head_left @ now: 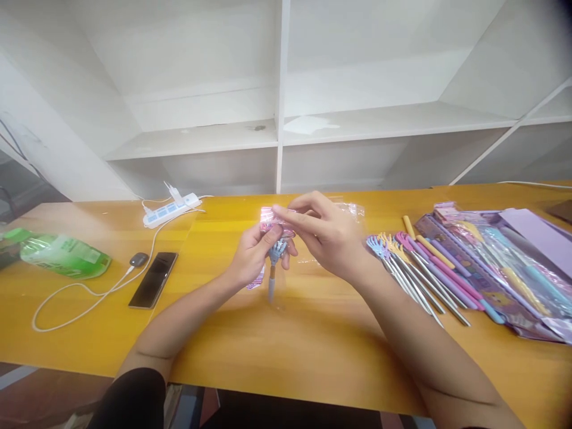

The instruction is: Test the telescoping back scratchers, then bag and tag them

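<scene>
A blue hand-shaped back scratcher [277, 250] points down below my fingers, with a metal shaft and a pale handle end. Over its head is a pink printed card on clear plastic [268, 218]. My left hand [250, 255] is closed around the scratcher's head and the lower part of the card. From the right, my right hand [329, 232] pinches the card's upper edge between thumb and fingers. Part of another pink printed piece [255, 280] shows under my left hand. Behind my right hand lies a clear plastic bag [353, 210].
Loose back scratchers [395, 250] and coloured handle tubes [447, 280] lie at right, beside a purple printed box [500, 298] bearing wrapped scratchers. Left are a phone [154, 280], white cable [93, 292], power strip [173, 210] and green bottle [62, 255]. White shelves [357, 125] stand behind.
</scene>
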`<move>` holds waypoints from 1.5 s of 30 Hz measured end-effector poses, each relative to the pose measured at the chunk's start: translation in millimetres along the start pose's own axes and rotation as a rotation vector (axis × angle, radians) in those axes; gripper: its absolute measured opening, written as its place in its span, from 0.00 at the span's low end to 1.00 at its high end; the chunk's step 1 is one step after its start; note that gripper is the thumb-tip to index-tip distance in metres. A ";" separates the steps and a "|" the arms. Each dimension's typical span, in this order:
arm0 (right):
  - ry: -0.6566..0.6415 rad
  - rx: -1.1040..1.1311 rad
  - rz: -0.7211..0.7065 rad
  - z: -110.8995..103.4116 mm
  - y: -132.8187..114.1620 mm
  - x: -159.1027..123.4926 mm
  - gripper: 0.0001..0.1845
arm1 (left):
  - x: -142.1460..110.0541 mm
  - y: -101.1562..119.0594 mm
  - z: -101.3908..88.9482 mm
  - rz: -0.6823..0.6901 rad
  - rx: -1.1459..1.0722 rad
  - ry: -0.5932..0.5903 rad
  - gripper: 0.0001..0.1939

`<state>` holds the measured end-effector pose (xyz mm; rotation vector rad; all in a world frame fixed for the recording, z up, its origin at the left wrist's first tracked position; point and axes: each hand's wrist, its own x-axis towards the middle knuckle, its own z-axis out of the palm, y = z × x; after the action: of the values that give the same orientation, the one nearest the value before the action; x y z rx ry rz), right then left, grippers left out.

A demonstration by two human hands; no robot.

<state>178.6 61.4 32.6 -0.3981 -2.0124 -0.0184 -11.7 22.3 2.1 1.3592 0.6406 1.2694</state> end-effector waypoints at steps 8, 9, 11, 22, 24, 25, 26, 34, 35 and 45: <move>0.011 0.088 -0.118 -3.1 -10.5 0.4 0.22 | -7.3 10.9 -1.5 0.111 0.083 -0.053 0.18; -0.004 0.064 -0.132 -5.8 -10.5 0.4 0.22 | -8.2 12.7 -2.1 0.119 0.089 -0.051 0.18; -0.043 0.035 -0.146 -11.8 -9.9 0.4 0.23 | -9.6 16.6 -3.6 0.118 0.101 -0.037 0.18; -0.035 0.232 0.219 -41.9 -12.0 10.2 0.08 | -11.5 28.5 1.3 -0.002 0.168 -0.019 0.19; -0.067 0.297 0.321 -40.2 -12.4 11.2 0.06 | -11.2 30.3 3.6 -0.012 0.193 -0.040 0.21; -0.097 0.313 0.342 -38.2 -12.9 11.7 0.07 | -11.0 31.1 4.6 -0.011 0.205 -0.054 0.21; -0.127 0.320 0.345 -35.9 -13.7 12.3 0.07 | -10.6 31.9 5.5 -0.011 0.219 -0.073 0.22; -0.185 0.461 0.501 -20.2 -21.4 13.5 0.15 | -12.7 33.6 5.9 -0.005 0.394 -0.124 0.25; -0.189 0.498 0.534 -19.2 -21.9 13.2 0.16 | -13.3 33.6 5.6 -0.008 0.426 -0.127 0.25; -0.191 0.833 0.691 -10.7 -24.7 11.6 0.22 | -13.9 30.4 4.4 0.055 0.619 -0.165 0.23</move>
<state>176.1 39.3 51.5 -0.5290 -1.7701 1.2720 -20.0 0.9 26.7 1.9750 0.9292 1.0207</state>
